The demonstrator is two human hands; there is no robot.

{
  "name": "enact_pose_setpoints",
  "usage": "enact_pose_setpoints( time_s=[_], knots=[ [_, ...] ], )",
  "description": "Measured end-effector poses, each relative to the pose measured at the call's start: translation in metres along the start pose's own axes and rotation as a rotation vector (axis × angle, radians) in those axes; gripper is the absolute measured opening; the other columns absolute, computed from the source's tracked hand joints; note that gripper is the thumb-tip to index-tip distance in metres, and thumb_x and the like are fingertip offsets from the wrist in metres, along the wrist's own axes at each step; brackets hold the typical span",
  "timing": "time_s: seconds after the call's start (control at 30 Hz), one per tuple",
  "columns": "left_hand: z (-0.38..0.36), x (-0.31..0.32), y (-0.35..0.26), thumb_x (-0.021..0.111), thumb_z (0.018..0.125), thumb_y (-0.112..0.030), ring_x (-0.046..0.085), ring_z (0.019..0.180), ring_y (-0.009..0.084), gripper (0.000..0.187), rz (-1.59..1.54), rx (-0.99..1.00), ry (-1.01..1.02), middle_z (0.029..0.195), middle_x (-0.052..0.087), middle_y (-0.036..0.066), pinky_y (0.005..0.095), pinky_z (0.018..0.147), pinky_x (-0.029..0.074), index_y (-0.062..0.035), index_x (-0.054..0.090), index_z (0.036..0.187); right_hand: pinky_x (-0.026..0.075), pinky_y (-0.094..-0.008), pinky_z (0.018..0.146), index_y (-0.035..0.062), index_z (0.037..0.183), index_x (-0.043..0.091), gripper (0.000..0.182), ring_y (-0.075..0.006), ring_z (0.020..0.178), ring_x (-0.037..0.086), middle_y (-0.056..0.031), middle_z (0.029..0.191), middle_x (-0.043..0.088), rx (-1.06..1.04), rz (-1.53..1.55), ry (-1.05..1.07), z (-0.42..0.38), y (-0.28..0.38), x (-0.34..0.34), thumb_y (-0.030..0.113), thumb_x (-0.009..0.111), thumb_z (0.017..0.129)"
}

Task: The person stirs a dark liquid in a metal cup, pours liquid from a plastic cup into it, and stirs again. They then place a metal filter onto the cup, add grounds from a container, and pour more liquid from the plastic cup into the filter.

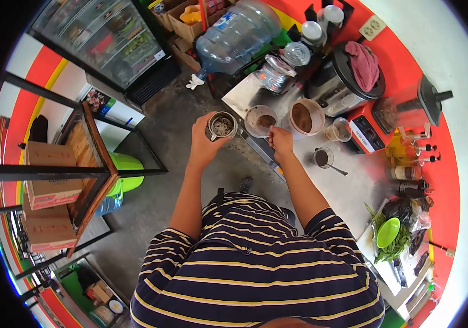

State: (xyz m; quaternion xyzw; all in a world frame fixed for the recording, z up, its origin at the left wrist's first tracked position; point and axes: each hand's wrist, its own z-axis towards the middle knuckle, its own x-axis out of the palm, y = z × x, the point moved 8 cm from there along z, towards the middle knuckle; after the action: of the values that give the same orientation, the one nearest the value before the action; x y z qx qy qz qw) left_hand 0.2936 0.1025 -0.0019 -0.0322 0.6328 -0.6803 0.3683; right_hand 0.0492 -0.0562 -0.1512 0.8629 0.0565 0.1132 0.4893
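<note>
My left hand (202,141) is wrapped round a metal cup (223,125) with dark, frothy contents, held over the floor beside the counter. My right hand (281,143) pinches the handle of a scoop (267,121) with brown powder in it, over a clear tub (253,128) at the counter's edge. Right of that tub stands a larger tub (305,118) of brown powder. A plastic cup (338,131) is beside it, and a glass (322,157) with dark contents and a spoon (336,170) stands nearer to me.
On the metal counter (354,186) are a red blender (366,128), a steel dispenser (327,87) with a pink cloth (364,65), and a green bowl (388,232) over leaves. A water bottle (238,38) lies behind. Boxes (53,177) fill a wooden shelf at left.
</note>
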Motion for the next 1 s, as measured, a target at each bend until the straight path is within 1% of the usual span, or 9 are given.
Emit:
enact_pose_setpoints(
  time_s=[0.17,0.23,0.33,0.47,0.53,0.57,0.73,0.83,1.0],
  knots=[
    [-0.007,-0.001,0.003,0.095,0.073,-0.017,0.054,0.134,0.0373,0.079,-0.012,-0.019,-0.006,0.142,0.064,0.013,0.0473,0.117,0.042,-0.0085,0.064,0.145,0.046,-0.0276,0.056,0.0022,0.105,0.070,0.013,-0.0121,0.064,0.055,-0.0043,0.085,0.066,0.133,0.197,-0.040,0.021,-0.022,-0.007,0.015,0.069,0.108],
    [-0.007,0.006,0.007,0.095,0.071,-0.014,0.055,0.135,0.0304,0.083,0.062,-0.002,0.033,0.144,0.064,0.008,0.0433,0.113,0.046,-0.0122,0.063,0.148,0.046,-0.0270,0.056,0.0029,0.105,0.069,0.012,-0.0117,0.065,0.056,-0.0036,0.085,0.066,0.103,0.165,-0.024,0.016,-0.017,-0.006,0.014,0.069,0.108],
    [-0.007,0.014,0.010,0.095,0.070,-0.015,0.054,0.133,0.0330,0.083,0.053,0.054,0.020,0.143,0.065,0.009,0.0453,0.115,0.043,-0.0116,0.064,0.147,0.048,-0.0253,0.058,0.0037,0.105,0.067,0.010,-0.0100,0.066,0.057,-0.0029,0.086,0.067,-0.006,0.078,0.040,-0.001,0.000,0.000,0.013,0.068,0.108],
    [-0.004,0.027,0.007,0.096,0.069,-0.016,0.054,0.132,0.0355,0.082,0.053,0.016,0.042,0.142,0.065,0.011,0.0471,0.116,0.042,-0.0102,0.065,0.145,0.047,-0.0276,0.056,-0.0021,0.105,0.067,0.013,-0.0106,0.065,0.060,-0.0052,0.087,0.071,-0.307,0.023,0.015,-0.050,0.056,0.011,0.010,0.070,0.108],
    [-0.003,0.039,0.004,0.096,0.070,-0.018,0.053,0.133,0.0367,0.081,0.058,0.042,0.101,0.140,0.065,0.012,0.0473,0.117,0.041,-0.0094,0.065,0.144,0.050,-0.0324,0.061,-0.0023,0.105,0.070,0.011,-0.0124,0.069,0.062,-0.0070,0.087,0.072,-0.570,-0.276,0.006,-0.075,0.082,0.018,0.008,0.072,0.106],
    [-0.002,0.043,0.003,0.096,0.070,-0.018,0.053,0.133,0.0367,0.081,0.057,0.041,0.103,0.140,0.065,0.012,0.0473,0.117,0.041,-0.0094,0.065,0.144,0.050,-0.0324,0.061,-0.0023,0.105,0.070,0.011,-0.0124,0.069,0.062,-0.0070,0.087,0.072,-0.568,-0.277,0.005,-0.084,0.087,0.018,0.008,0.072,0.106],
    [0.000,0.071,-0.007,0.096,0.070,-0.025,0.052,0.133,0.0365,0.080,0.028,0.083,0.209,0.140,0.064,0.012,0.0463,0.118,0.039,-0.0085,0.066,0.143,0.054,-0.0399,0.069,0.0036,0.100,0.076,0.009,-0.0267,0.077,0.068,-0.0123,0.090,0.073,-1.040,-0.766,0.061,-0.131,0.125,0.045,0.001,0.078,0.092],
    [0.001,0.079,-0.014,0.097,0.070,-0.025,0.051,0.134,0.0364,0.080,0.036,0.091,0.236,0.140,0.064,0.012,0.0464,0.118,0.040,-0.0076,0.067,0.142,0.056,-0.0425,0.069,0.0065,0.096,0.075,0.013,-0.0297,0.083,0.068,-0.0095,0.090,0.072,-1.275,-0.940,0.028,-0.144,0.131,0.053,0.002,0.080,0.085],
    [0.005,0.092,-0.015,0.098,0.069,-0.025,0.050,0.134,0.0364,0.081,0.010,0.120,0.278,0.141,0.063,0.011,0.0462,0.118,0.042,-0.0074,0.067,0.142,0.058,-0.0425,0.071,0.0101,0.087,0.072,0.009,-0.0266,0.087,0.068,-0.0053,0.087,0.070,-1.290,-1.218,0.039,-0.141,0.131,0.063,0.009,0.079,0.082]
  ],
)
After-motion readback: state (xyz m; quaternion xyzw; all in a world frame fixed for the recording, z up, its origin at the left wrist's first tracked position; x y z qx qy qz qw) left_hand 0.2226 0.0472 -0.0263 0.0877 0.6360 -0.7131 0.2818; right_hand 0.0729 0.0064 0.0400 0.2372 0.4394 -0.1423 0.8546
